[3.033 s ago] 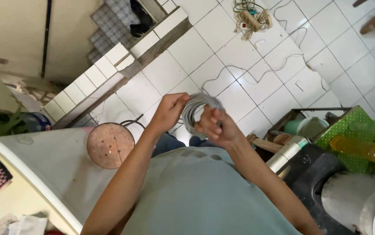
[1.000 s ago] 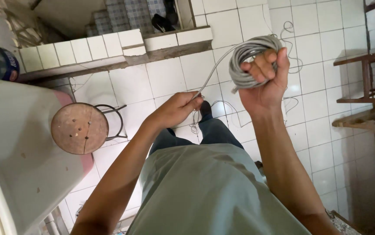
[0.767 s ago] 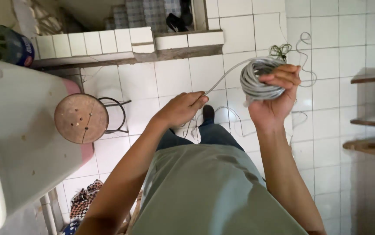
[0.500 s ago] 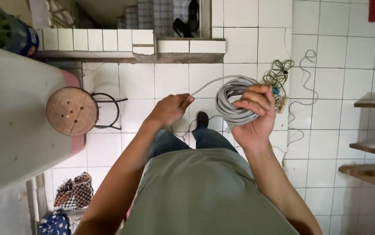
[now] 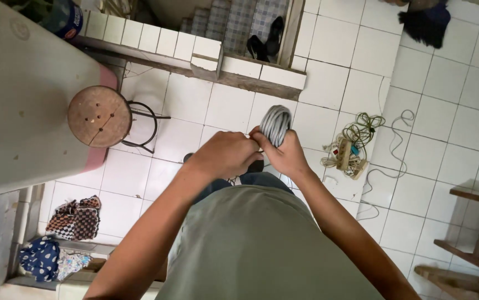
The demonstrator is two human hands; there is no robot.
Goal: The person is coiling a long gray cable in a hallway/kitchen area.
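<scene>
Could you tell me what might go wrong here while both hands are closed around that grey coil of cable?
The grey cable coil is pinched only at its lower edge by the left hand and right hand; the loops above may spring loose and unwind. A power strip with tangled cords and a thin wire lie on the white tiled floor close to the right side, a likely trip or snag hazard.
</scene>
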